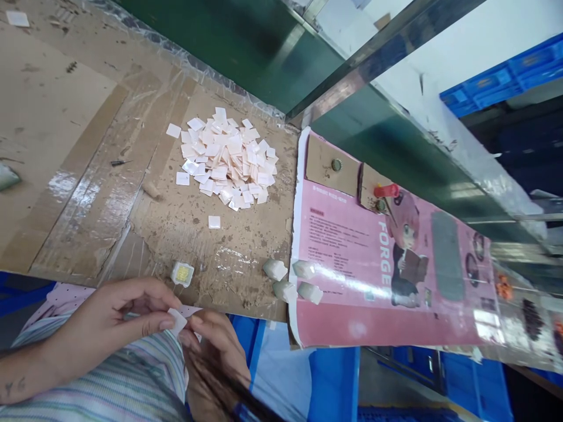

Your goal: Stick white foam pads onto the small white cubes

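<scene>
My left hand (132,310) is closed, with thumb and forefinger pinching a small white square piece (177,322) just below the table's near edge. Close against it, my right hand (220,340) has its fingers bent together at the piece's right side; a bit of white shows between them, mostly hidden. Above my hands, a small white block (182,274) with a yellow patterned square on top lies at the cardboard's edge. Farther back is a loose pile of thin whitish-pink squares (231,155), and one single square (214,222) lies apart in front of it.
Several pale faceted pieces (275,269) sit at the seam between the taped cardboard (153,234) and a pink printed sheet (343,322). Cardboard flaps (329,167) and a red item (386,190) lie on that sheet. A blue bin (334,381) stands below; a metal post rises behind.
</scene>
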Demonstrator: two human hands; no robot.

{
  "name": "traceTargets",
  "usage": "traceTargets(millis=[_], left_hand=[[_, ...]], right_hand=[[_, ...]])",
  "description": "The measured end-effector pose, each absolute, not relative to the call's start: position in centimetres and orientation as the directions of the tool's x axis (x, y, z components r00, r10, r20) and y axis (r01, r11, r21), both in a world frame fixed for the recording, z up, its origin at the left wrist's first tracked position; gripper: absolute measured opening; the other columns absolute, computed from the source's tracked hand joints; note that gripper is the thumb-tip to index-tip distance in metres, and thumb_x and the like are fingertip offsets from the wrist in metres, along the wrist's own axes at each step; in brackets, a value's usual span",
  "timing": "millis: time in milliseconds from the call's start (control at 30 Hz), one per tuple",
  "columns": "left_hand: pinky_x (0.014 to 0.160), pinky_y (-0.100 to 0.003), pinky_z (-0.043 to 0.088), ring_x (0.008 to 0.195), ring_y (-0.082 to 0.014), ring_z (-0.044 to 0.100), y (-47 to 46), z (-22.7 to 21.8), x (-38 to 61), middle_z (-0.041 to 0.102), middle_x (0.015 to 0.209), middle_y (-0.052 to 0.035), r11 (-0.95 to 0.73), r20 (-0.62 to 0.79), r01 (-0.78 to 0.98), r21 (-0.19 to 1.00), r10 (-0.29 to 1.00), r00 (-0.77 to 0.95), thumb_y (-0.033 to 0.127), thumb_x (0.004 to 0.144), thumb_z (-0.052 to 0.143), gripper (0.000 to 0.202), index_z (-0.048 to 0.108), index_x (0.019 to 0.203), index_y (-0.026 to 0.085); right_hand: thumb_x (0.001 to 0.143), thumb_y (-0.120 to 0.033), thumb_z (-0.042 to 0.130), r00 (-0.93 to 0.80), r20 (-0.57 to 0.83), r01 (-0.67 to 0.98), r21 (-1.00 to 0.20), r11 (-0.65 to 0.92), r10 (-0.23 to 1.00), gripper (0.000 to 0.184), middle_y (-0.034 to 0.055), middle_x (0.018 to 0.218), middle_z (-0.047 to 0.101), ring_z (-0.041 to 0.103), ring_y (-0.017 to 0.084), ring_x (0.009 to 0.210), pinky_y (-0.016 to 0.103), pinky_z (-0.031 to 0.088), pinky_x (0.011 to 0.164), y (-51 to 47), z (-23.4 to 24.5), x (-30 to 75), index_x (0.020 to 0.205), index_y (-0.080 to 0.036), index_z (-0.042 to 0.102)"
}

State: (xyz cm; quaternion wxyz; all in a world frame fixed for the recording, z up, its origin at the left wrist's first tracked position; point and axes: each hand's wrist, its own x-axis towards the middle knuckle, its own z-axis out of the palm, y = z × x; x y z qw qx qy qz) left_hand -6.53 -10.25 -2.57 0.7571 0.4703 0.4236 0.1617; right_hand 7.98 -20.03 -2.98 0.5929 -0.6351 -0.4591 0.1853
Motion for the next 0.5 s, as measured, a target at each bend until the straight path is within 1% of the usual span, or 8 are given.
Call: traceTargets(millis=[67,133,233,267,333,400,433,500], left_hand=[[0.069,-0.014,0.059,0.076,-0.0146,0.075,-10.4,-2.9,-6.8,0.078,0.080,0.0014,0.472,-0.480,0.185,0.862,0.641,0.600,0.045,0.083,0.084,0.019,0.082,0.086,0.027],[0.071,-0.014,0.059,0.078,-0.0148,0.076,-10.8,-3.3,-7.2,0.079,0.082,0.0016,0.435,-0.470,0.227,0.871,0.606,0.642,0.046,0.087,0.080,0.018,0.081,0.089,0.028],[0.076,-0.014,0.057,0.081,-0.0133,0.075,-11.1,-3.6,-7.3,0.080,0.086,0.0030,0.358,-0.419,0.244,0.901,0.574,0.704,0.045,0.096,0.071,0.017,0.077,0.097,0.030],[0.078,-0.014,0.057,0.083,-0.0130,0.075,-11.2,-3.5,-7.3,0.080,0.087,0.0032,0.375,-0.422,0.234,0.897,0.565,0.710,0.046,0.099,0.069,0.017,0.075,0.099,0.030],[0.079,-0.017,0.057,0.086,-0.0142,0.075,-11.3,-3.3,-7.2,0.079,0.089,0.0019,0.492,-0.465,0.185,0.851,0.541,0.701,0.049,0.101,0.067,0.021,0.072,0.099,0.028],[0.079,-0.021,0.059,0.089,-0.0170,0.074,-11.3,-3.3,-6.9,0.078,0.093,-0.0016,0.608,-0.507,0.117,0.785,0.522,0.686,0.053,0.098,0.071,0.028,0.070,0.098,0.025],[0.076,-0.022,0.060,0.087,-0.0172,0.073,-11.4,-3.4,-6.8,0.077,0.093,-0.0026,0.629,-0.515,0.097,0.771,0.527,0.676,0.054,0.096,0.073,0.031,0.070,0.096,0.023],[0.068,-0.021,0.058,0.077,-0.0148,0.069,-11.6,-3.8,-6.7,0.073,0.088,-0.0025,0.617,-0.521,0.102,0.780,0.551,0.652,0.058,0.093,0.075,0.036,0.071,0.092,0.022]], right_hand=[[0.100,-0.032,0.073,0.542,0.244,0.279,-0.955,0.102,0.804,0.006,-0.0017,0.080,0.077,0.076,0.012,0.072,0.019,0.063,0.065,-19.7,-2.7,7.8,0.101,-0.027,0.076],[0.099,-0.035,0.074,0.565,0.181,0.229,-0.972,0.058,0.805,0.011,-0.0008,0.079,0.077,0.076,0.013,0.071,0.020,0.063,0.064,-19.6,-2.6,7.7,0.094,-0.025,0.075],[0.102,-0.035,0.070,0.556,0.187,0.281,-0.959,0.029,0.810,0.014,-0.0002,0.079,0.077,0.077,0.015,0.072,0.024,0.064,0.064,-19.7,-2.6,7.5,0.092,-0.025,0.074],[0.102,-0.034,0.069,0.545,0.219,0.328,-0.944,0.034,0.809,0.012,-0.0001,0.081,0.078,0.078,0.016,0.073,0.025,0.065,0.065,-19.8,-2.7,7.5,0.095,-0.025,0.074],[0.103,-0.029,0.068,0.514,0.308,0.428,-0.901,0.072,0.801,0.007,0.0002,0.085,0.078,0.078,0.017,0.075,0.027,0.067,0.066,-20.2,-3.1,7.3,0.107,-0.028,0.074],[0.102,-0.023,0.067,0.468,0.371,0.498,-0.860,0.107,0.802,0.019,0.0004,0.089,0.078,0.078,0.017,0.077,0.029,0.068,0.068,-20.8,-3.8,7.3,0.119,-0.031,0.071],[0.102,-0.022,0.066,0.437,0.375,0.521,-0.846,0.110,0.818,0.024,0.0007,0.091,0.078,0.079,0.018,0.079,0.031,0.069,0.069,-21.2,-4.2,7.3,0.124,-0.033,0.069],[0.102,-0.021,0.064,0.367,0.309,0.561,-0.826,0.056,0.878,0.029,0.0017,0.095,0.079,0.080,0.021,0.087,0.035,0.070,0.076,-22.4,-4.9,7.6,0.126,-0.036,0.069]])
